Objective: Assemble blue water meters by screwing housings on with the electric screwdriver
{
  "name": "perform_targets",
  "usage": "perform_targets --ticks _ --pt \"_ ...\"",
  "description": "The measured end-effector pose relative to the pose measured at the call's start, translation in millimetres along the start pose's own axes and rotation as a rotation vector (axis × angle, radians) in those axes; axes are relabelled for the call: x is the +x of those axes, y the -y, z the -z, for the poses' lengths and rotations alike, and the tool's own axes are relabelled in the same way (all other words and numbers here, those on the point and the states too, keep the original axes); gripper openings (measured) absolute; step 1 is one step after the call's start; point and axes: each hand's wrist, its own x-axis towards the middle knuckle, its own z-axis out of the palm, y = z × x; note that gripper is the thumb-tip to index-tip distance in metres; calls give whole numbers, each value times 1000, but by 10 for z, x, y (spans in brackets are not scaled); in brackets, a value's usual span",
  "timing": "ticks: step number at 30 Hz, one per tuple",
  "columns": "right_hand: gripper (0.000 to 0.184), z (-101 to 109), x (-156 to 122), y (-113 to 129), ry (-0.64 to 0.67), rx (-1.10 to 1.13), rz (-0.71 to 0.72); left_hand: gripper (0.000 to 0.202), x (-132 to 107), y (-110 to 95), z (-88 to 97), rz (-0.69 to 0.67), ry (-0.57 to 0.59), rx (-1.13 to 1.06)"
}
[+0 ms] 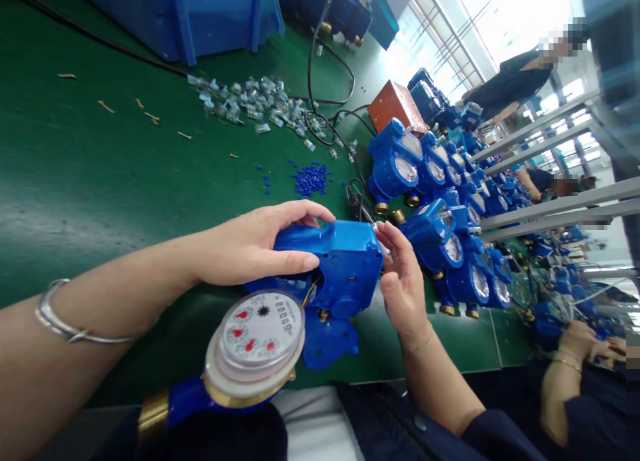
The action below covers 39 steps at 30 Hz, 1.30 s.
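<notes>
The left forearm [100,328] comes in bare from the lower left of the frame and reaches toward the centre, wrist nearly straight. The left hand [250,244] is closed in a grip, its fingers [300,213] curled over the top and the thumb pressed in from below. The right forearm [435,381] rises from the bottom right of centre. The right hand [403,281] stands upright, palm facing left, its fingertips loosely bent inward.

Green table [100,181], rows of blue meters [440,174], heap of clear plastic pieces [250,104], blue caps [311,179], black cable [313,61], orange box [395,104]
</notes>
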Motion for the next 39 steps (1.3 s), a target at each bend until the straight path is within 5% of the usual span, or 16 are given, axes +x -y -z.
perform_targets --ticks 5,13,19,25,28,33,39 --pt "69 -110 43 83 110 158 -11 65 -26 31 40 1 30 4" --pt "96 -179 -52 101 151 179 207 88 -155 -77 73 -108 8 155" --pt "104 -168 -87 22 187 99 231 104 -151 -190 65 47 111 253" --pt "103 -107 -90 23 195 25 158 80 -72 -271 17 70 102 241" --pt "93 -68 -100 23 150 -37 124 79 -61 -279 -20 101 44 251" --pt "51 7 -110 -146 -36 -268 1 80 -75 -237 -49 128 -8 249" --pt "41 0 -61 -413 -115 -654 -48 77 -78 -220 -40 116 -16 231"
